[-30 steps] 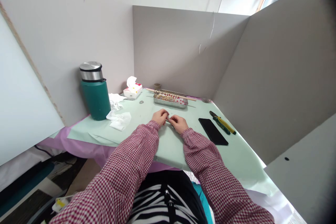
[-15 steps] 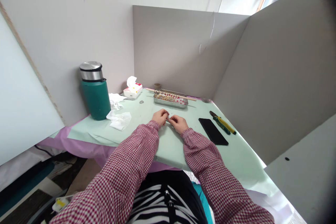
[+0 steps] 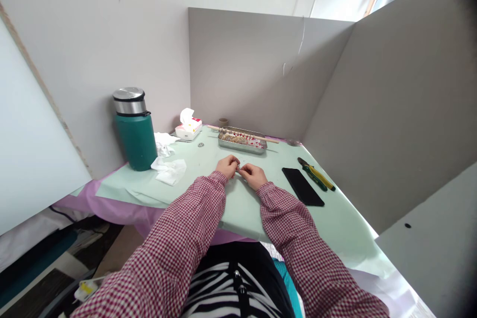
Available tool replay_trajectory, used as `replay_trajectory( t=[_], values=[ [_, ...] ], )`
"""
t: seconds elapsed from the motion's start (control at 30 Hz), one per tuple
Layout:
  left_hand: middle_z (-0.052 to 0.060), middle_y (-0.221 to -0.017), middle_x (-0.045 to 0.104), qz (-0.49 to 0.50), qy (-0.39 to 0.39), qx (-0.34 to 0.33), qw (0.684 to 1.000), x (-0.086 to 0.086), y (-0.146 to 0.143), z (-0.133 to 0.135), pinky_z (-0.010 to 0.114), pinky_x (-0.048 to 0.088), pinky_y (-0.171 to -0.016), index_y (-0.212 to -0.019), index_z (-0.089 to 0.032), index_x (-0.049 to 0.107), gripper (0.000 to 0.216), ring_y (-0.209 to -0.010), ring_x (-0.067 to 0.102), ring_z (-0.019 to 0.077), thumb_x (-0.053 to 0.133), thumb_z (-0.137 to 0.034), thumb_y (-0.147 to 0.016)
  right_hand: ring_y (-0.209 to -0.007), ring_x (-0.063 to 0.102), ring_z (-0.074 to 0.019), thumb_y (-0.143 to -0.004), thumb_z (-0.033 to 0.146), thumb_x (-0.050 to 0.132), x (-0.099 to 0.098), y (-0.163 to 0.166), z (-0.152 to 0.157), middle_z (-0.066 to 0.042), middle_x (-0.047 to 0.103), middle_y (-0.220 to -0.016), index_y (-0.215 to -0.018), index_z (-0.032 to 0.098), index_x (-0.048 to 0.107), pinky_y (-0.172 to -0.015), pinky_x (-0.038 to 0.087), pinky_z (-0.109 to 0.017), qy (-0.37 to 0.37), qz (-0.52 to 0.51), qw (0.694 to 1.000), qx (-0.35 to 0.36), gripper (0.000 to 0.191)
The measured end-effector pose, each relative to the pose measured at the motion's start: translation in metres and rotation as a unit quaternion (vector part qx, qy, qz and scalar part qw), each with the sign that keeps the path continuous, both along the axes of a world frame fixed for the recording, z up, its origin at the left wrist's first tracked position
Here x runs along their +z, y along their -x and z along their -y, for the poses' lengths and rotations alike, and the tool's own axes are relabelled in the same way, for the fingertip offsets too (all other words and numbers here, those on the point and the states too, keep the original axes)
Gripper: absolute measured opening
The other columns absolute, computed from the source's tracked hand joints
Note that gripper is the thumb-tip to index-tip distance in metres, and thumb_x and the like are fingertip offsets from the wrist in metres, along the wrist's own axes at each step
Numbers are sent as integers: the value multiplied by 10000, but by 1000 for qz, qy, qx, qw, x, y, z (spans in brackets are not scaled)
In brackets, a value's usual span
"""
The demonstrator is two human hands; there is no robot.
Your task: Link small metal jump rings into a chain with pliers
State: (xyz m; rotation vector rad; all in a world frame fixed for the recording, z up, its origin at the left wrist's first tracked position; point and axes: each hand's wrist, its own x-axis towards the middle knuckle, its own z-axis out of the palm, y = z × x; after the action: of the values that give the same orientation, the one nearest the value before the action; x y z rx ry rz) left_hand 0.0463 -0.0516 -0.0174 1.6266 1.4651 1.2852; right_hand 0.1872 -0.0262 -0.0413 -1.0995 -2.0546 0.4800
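My left hand (image 3: 227,165) and my right hand (image 3: 253,175) rest together on the pale green table cover (image 3: 208,194), fingers curled and fingertips meeting. They pinch a tiny item between them that is too small to make out. Behind the hands stands a metal tray (image 3: 242,140) filled with small red and pale pieces, with a thin wooden stick (image 3: 268,139) lying across its far rim.
A green flask with a steel lid (image 3: 134,128) stands at the left, crumpled tissues (image 3: 168,169) and a tissue pack (image 3: 188,126) beside it. A black phone (image 3: 302,186) and green-yellow pliers (image 3: 316,174) lie at the right. Grey partition boards (image 3: 391,109) wall the table.
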Motion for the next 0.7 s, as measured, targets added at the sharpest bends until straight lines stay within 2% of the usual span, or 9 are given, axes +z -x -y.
replay_trajectory(
  t=[0.7],
  values=[
    [-45, -513, 532, -4, 5, -13, 1000, -2, 0, -1, 185, 369, -381, -787, -161, 549, 170, -343, 434, 66, 400, -158, -704, -586, 480, -109, -733, 382, 514, -2, 0, 0, 10, 582, -642, -673, 182, 582, -564, 345, -220, -1, 6, 1000, -2, 219]
  ],
)
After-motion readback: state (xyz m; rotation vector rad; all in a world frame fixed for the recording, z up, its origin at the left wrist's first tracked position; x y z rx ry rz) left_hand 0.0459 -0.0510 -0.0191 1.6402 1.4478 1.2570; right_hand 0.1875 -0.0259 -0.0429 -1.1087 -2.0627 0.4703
